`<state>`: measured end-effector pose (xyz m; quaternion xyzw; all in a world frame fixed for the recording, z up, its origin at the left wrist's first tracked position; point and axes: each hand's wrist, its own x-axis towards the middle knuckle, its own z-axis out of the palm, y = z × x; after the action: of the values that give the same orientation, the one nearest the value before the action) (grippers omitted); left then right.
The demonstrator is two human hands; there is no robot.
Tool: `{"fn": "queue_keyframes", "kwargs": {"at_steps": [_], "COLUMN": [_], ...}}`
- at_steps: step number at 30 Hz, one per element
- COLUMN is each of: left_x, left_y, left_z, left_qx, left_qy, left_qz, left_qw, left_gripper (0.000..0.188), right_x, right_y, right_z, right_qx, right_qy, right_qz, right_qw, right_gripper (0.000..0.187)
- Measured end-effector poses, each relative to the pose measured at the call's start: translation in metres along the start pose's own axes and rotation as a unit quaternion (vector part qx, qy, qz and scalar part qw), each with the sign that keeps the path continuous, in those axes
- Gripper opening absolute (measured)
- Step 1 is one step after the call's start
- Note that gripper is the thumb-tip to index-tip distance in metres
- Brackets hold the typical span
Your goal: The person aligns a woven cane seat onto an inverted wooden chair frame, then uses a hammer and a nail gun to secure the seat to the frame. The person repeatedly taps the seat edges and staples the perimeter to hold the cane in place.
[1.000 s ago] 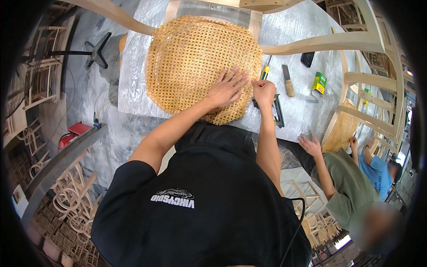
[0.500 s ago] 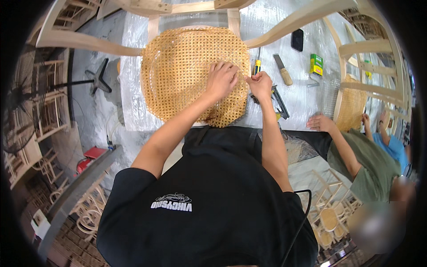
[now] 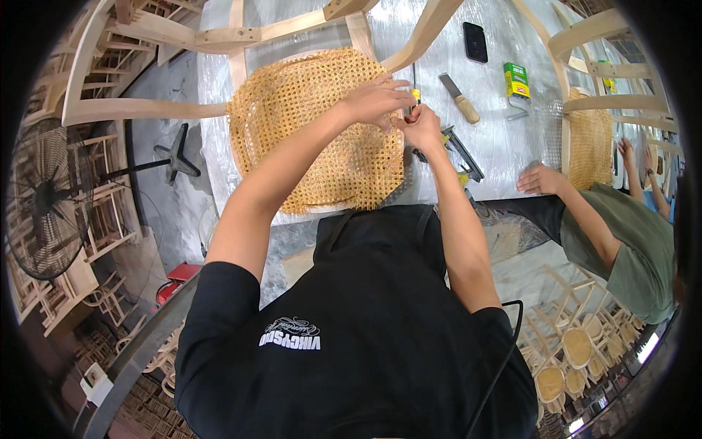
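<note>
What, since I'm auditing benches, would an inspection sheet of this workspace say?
Surface: film-covered table.
Job's things: cane, ragged-edged, lying on a chair.
Clutter: phone, knife, green-yellow box, hex key and black tool, all right of the cane; yellow handle partly hidden.
Left grip: fingers spread over the cane; contact unclear.
Right grip: fingers curled at the cane's right edge; pinch unclear.
Cables: black cord along the person's right side.
Surroundings: fan at left; co-worker's hand at the table's edge; background chairs lower right.

A black short-sleeved top [image 3: 380,314] is worn, marked by a white print [image 3: 291,335] (block letters, looping script); near its right edge a black cable [image 3: 518,322] is draped.
</note>
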<state>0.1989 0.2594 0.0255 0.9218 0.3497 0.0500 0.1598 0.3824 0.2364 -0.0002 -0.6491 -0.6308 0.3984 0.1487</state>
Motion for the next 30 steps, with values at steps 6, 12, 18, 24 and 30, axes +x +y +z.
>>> {"fn": "queue_keyframes", "kwargs": {"at_steps": [6,12,18,24,30], "left_x": [0.03,0.04,0.048,0.045,0.046], "left_y": [-0.027,-0.036,-0.036,-0.036,-0.034], "left_z": [-0.007,-0.003,-0.002,-0.004,-0.006], "left_qx": [0.043,0.008,-0.016,-0.033,-0.036], "left_qy": [-0.137,-0.164,-0.189,-0.185,-0.2], "left_qz": [0.07,0.081,0.073,0.063,0.073], "left_qw": [0.987,0.983,0.979,0.98,0.976], "left_gripper": [0.078,0.069,0.065,0.059,0.058], "right_x": [-0.002,-0.002,-0.001,0.001,0.011], "right_y": [0.0,-0.003,-0.001,0.001,0.018], "right_z": [0.0,0.0,-0.001,0.0,-0.005], "right_qx": [0.019,0.02,0.02,0.039,0.14], "right_qy": [0.016,0.0,0.003,0.003,-0.107], "right_qz": [0.004,0.008,0.017,0.004,-0.035], "right_qw": [1.0,1.0,1.0,0.999,0.984], "right_gripper": [0.048,0.046,0.045,0.044,0.032]}}
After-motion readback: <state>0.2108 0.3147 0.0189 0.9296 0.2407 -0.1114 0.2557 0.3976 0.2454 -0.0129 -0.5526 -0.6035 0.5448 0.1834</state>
